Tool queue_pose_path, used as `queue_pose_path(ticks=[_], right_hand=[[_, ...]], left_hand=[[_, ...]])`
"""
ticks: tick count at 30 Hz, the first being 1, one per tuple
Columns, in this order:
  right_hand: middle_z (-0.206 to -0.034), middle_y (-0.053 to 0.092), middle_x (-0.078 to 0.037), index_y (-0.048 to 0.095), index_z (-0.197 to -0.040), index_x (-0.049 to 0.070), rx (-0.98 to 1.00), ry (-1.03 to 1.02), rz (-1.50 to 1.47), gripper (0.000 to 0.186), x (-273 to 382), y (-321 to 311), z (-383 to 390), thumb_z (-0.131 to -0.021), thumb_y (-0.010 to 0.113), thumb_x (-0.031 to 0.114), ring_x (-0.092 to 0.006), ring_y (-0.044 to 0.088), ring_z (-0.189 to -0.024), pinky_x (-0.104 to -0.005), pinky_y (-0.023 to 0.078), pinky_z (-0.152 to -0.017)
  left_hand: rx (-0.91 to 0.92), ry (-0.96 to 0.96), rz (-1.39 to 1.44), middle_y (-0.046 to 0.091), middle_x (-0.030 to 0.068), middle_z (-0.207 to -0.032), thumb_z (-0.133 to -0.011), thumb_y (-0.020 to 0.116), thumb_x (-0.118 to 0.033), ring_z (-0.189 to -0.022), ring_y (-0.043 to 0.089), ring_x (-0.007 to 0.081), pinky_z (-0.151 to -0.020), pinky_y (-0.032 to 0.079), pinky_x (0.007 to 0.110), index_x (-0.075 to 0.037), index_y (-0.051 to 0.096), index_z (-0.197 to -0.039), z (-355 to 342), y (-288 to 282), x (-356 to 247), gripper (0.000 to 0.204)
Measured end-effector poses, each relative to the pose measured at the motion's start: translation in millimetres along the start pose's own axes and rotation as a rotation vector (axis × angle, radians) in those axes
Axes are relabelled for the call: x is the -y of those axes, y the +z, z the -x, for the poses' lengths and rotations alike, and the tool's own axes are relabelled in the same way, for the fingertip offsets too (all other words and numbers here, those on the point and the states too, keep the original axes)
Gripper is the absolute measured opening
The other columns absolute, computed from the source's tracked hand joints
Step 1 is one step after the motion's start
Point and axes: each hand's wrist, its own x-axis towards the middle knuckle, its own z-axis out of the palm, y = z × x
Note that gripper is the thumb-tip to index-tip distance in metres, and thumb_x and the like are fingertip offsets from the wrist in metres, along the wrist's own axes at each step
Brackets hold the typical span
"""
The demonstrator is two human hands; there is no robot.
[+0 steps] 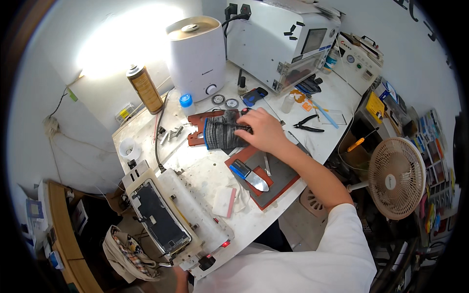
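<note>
My right hand [264, 131] reaches across the table. Its fingers are curled on the right end of a grey knit work glove [222, 135] with dark parts and a blue cuff edge. That glove lies over a reddish-brown notched plate [195, 139]. Low in the picture, beside the bench machine, part of my left hand or wrist [181, 281] shows; its fingers are hidden. The machine [198, 207] holds a phone screen panel [160, 215], dark side up. Nearer me, a flat metal blade with a blue-and-black handle [249, 176] lies on a grey mat with a reddish border [278, 186].
A white humidifier [198, 63], a spray can [145, 92] and a large white machine [281, 41] stand at the back. Black cutting pliers [308, 125] lie at right. A pink-edged white pad [224, 201] is near the front edge. A fan [396, 178] stands beyond the table's right side.
</note>
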Motion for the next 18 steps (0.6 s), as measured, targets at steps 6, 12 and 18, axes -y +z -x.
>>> queue_pose_path(ticks=[6, 12, 18], right_hand=[[-0.088, 0.07, -0.005, 0.073, -0.085, 0.01, 0.128, -0.114, 0.273, 0.014, -6, 33, -18, -0.084, 0.073, 0.023, -0.0257, 0.067, -0.094, -0.0399, 0.057, -0.078], [-0.084, 0.066, -0.006, 0.068, -0.078, 0.009, 0.105, -0.098, 0.331, 0.008, -8, 35, -21, -0.079, 0.069, 0.016, -0.0244, 0.068, -0.092, -0.0381, 0.057, -0.072], [-0.08, 0.057, -0.004, 0.062, -0.082, 0.012, -0.274, -0.149, 0.5, 0.011, -19, -9, -24, -0.08, 0.072, 0.011, -0.0219, 0.064, -0.081, -0.0358, 0.054, -0.068]], left_hand=[[0.002, 0.024, 0.03, 0.061, 0.0181, -0.133, -0.092, 0.068, -0.017, -0.119, 0.06, 0.0298, -0.104, 0.046, 0.041, -0.003, 0.039, -0.149, -1, -2, 0, 0.065], [-0.029, 0.114, 0.077, 0.062, 0.0187, -0.132, -0.092, 0.068, -0.017, -0.118, 0.06, 0.0309, -0.103, 0.046, 0.041, -0.002, 0.038, -0.149, -9, 7, -3, 0.066], [-0.074, 0.178, -0.029, 0.056, 0.0255, -0.138, -0.091, 0.072, -0.02, -0.125, 0.056, 0.039, -0.107, 0.043, 0.043, -0.001, 0.031, -0.156, -11, 7, 5, 0.079]])
